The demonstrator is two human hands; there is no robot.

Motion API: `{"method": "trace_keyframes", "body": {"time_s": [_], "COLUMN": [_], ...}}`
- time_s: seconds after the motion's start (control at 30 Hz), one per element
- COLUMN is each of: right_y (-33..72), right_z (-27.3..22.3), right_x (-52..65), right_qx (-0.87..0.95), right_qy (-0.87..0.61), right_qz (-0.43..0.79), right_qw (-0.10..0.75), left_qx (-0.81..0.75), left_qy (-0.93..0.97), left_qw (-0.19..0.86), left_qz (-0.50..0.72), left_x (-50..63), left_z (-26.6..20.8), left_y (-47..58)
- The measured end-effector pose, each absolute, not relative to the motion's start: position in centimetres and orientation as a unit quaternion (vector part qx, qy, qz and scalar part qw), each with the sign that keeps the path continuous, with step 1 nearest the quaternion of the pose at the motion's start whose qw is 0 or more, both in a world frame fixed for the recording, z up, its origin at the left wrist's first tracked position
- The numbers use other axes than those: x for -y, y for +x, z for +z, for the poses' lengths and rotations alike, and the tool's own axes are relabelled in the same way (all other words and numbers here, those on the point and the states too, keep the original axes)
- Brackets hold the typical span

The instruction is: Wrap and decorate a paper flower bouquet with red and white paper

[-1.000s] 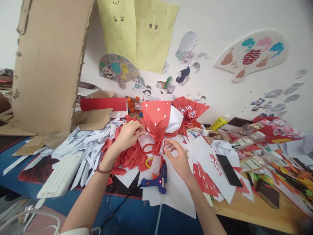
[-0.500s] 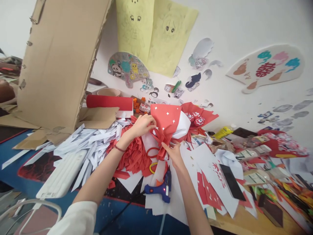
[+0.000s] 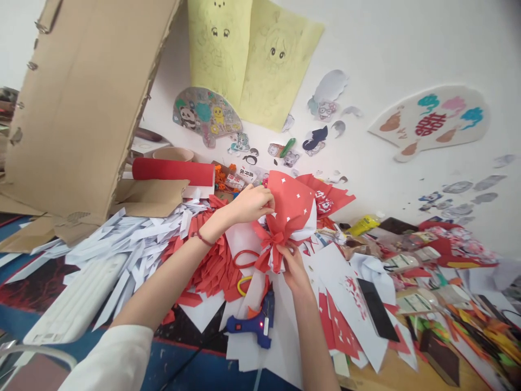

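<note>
Red wrap (image 3: pixel 293 201): gathered at neck (image 3: pixel 277 237)
Left hand (image 3: pixel 255 205): pinching edge, we think
Right hand (image 3: pixel 293 263): grips neck
Work left: can't tell

Looks bright and diffusely lit, washing the wall (image 3: pixel 386 49) pale, greying toward the upper right, darkening at the corner. Shades softly beside the cardboard (image 3: pixel 89 108). Renders the red paper bundle (image 3: pixel 290 200) legibly but slightly soft. Stretches and slants toward the edges, blurring the clutter (image 3: pixel 474 326) at far right.
</note>
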State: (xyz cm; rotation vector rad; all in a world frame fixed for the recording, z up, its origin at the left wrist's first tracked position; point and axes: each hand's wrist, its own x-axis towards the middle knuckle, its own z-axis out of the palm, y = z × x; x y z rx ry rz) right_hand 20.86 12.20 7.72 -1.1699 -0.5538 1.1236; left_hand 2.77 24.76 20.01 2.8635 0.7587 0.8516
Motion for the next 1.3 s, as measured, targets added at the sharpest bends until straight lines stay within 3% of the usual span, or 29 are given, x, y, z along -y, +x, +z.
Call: {"method": "trace_keyframes", "body": {"time_s": [0.33, 0.63, 1.07, 1.3], "right_y": [21.9, 22.4, 22.6, 22.8], "right_z": [7.6, 7.9, 8.0, 7.3], "right_x": [-11.9, -11.5, -11.6, -12.0], "right_qx": [0.256, 0.248, 0.226, 0.248], "right_qy": [-0.515, -0.493, -0.479, -0.483], "right_qz": [0.497, 0.519, 0.524, 0.512], "right_qw": [0.650, 0.652, 0.667, 0.665], "left_qx": [-0.191, -0.172, -0.167, -0.235], "left_qy": [0.947, 0.950, 0.956, 0.936], "left_qw": [-0.093, -0.142, -0.121, -0.092], "left_qz": [0.240, 0.220, 0.209, 0.247], "left_x": [-24.2, -23.6, -22.5, -23.7], "left_z": [21.4, 21.8, 21.4, 23.8], "left_y": [5.7, 6.5, 6.5, 4.2]}}
